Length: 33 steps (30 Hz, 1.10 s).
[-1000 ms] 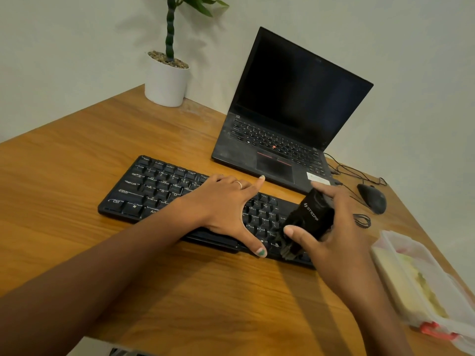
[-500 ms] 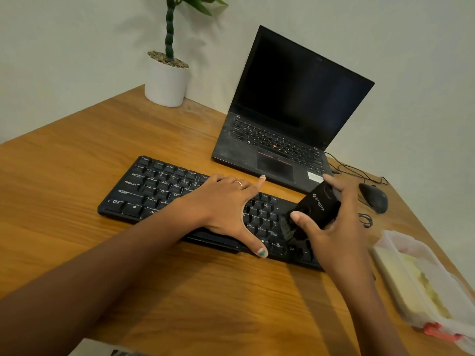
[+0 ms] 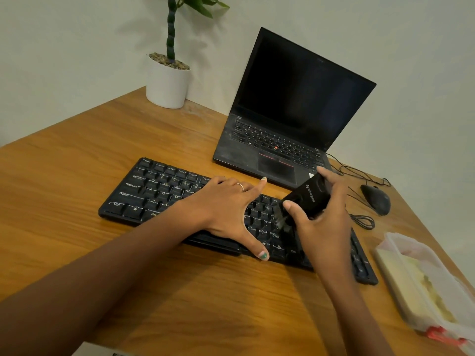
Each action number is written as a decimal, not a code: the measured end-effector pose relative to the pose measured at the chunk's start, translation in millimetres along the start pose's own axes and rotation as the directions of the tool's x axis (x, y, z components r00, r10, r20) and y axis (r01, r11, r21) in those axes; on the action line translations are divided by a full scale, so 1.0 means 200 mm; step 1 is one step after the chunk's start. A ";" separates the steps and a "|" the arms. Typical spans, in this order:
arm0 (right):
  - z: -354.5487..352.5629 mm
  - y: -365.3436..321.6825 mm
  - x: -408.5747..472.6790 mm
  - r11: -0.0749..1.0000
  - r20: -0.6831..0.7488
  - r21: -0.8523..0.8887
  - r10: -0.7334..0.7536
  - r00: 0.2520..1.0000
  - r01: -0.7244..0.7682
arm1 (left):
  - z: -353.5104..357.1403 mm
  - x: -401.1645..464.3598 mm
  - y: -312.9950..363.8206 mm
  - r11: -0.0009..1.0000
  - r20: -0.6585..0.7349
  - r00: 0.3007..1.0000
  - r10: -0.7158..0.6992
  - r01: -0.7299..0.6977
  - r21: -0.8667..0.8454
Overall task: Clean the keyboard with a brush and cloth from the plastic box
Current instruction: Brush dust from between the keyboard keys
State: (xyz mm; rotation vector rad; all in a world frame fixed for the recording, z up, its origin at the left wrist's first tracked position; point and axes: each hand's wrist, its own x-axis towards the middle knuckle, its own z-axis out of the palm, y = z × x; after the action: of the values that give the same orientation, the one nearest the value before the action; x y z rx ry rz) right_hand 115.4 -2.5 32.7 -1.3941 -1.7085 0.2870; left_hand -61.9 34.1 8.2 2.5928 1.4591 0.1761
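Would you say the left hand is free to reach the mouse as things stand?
Probably not directly. The left hand lies flat on the keyboard, and the right hand, holding the brush, sits between it and the mouse.

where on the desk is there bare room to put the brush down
Bare wood lies left of the keyboard, between it and the plant pot, and in front of it under the left forearm. The right side is crowded: mouse, cables, plastic box, laptop.
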 end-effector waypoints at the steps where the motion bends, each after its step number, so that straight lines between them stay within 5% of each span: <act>1: 0.02 0.01 0.00 1.000 -0.029 0.003 -0.022 0.999 0.023 | 0.00 0.00 0.00 1.000 0.002 1.000 -0.001 0.001 -0.002; 3: 0.01 -0.01 0.01 1.000 0.008 -0.019 -0.003 1.000 0.003 | 0.00 0.00 0.00 1.000 0.003 1.000 -0.006 0.006 -0.002; 7: -0.13 -0.05 0.06 0.986 0.302 -0.168 0.067 0.951 -0.016 | 0.01 0.00 0.00 1.000 0.001 1.000 -0.003 0.003 -0.014; 13: 0.01 -0.06 -0.02 0.991 0.094 -0.118 -0.053 0.994 0.064 | 0.01 0.00 0.00 1.000 -0.001 1.000 -0.003 0.003 -0.005; 18: -0.13 -0.09 0.03 0.980 0.338 -0.195 0.033 0.941 0.036 | 0.01 0.00 0.00 1.000 -0.004 1.000 -0.010 0.010 -0.004; 25: 0.02 -0.04 0.01 0.998 0.097 -0.051 -0.032 0.995 0.037 | 0.00 0.00 0.00 1.000 -0.006 1.000 -0.015 0.015 -0.006; 29: -0.09 -0.06 0.06 0.989 0.284 -0.149 0.051 0.958 -0.009 | 0.00 0.00 0.00 1.000 -0.003 1.000 -0.014 0.014 -0.007; 33: -0.01 -0.05 0.05 0.987 0.171 -0.143 -0.054 0.984 0.079 | 0.01 0.00 0.00 1.000 -0.007 1.000 -0.013 0.013 -0.004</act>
State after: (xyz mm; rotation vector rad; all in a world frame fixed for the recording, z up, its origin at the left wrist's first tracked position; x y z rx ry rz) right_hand 109.6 2.9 45.4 -1.4509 -1.9442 0.2488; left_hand -61.4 34.3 6.7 2.5815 1.4760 0.1858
